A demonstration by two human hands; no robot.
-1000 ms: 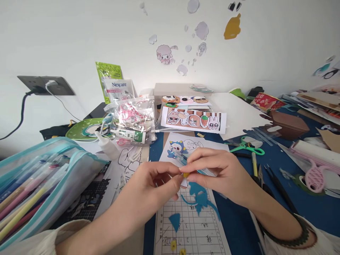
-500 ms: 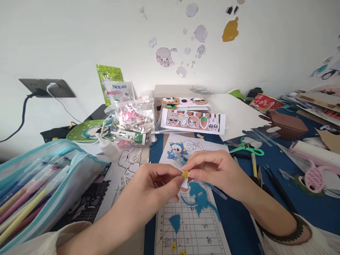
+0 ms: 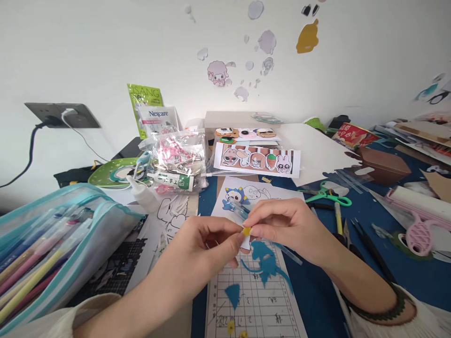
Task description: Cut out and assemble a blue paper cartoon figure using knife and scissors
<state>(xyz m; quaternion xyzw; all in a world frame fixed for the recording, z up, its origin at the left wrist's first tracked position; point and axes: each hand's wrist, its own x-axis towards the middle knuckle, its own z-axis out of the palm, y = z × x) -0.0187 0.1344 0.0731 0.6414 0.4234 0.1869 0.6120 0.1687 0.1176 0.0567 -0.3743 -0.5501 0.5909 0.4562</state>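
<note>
Over the middle of the table, both hands meet at a small yellow paper piece [image 3: 246,231] and a small white paper piece [image 3: 245,242]. My left hand [image 3: 207,246] is closed, pinching the white piece between thumb and fingers. The thumb and forefinger of my right hand [image 3: 287,225] press together on the yellow piece, which touches the white one. Below them, a gridded sheet [image 3: 260,307] with handwriting carries a blue paper cutout [image 3: 268,265], a blue paper triangle [image 3: 232,295] and small yellow bits [image 3: 230,326]. A clear-barrelled pen [image 3: 240,209] lies partly hidden behind my right hand.
Left are a pencil case [image 3: 70,249] full of pens, a white glue bottle [image 3: 143,195] and clear plastic bags [image 3: 176,155]. Green scissors [image 3: 329,195], black tweezers [image 3: 373,251] and a pink-handled roller [image 3: 417,234] lie right. A character strip [image 3: 257,159] stands behind the drawing sheet [image 3: 220,197].
The yellow piece has shifted slightly between my fingertips. Both hands keep their pinch in nearly the same place, and the view has moved very slightly.
</note>
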